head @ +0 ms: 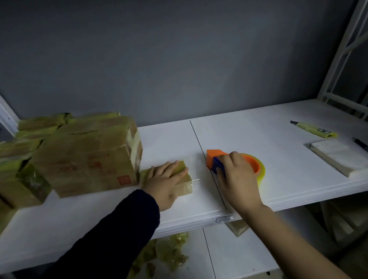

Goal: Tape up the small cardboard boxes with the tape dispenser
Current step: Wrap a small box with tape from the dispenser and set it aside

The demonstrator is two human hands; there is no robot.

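**While the left hand (167, 178) pinned a small box (184, 186), the right hand (236, 179) closed on the tape dispenser (214, 157)**

Although a heap of taped boxes (89, 156) already stood at the left end of the white shelf (286, 177), the small box lay just beside that heap, under work. The left hand rested flat on its top, fingers straight and pressing down, gripping nothing. A short tail of clear tape (195, 180) stuck out past the box's right edge, so at least one strip seemed to be on. The right hand had its fingers curled over the orange and blue tape dispenser, which sat on the shelf near the box's right side but apart from it. By that showing, most of the batch was sealed, and this box probably wanted its tail smoothed or one more strip. No plainly untaped box showed. A yellow highlighter (314, 129), a dark pen (367, 148) and a white pad (342, 158) lay well off to the right
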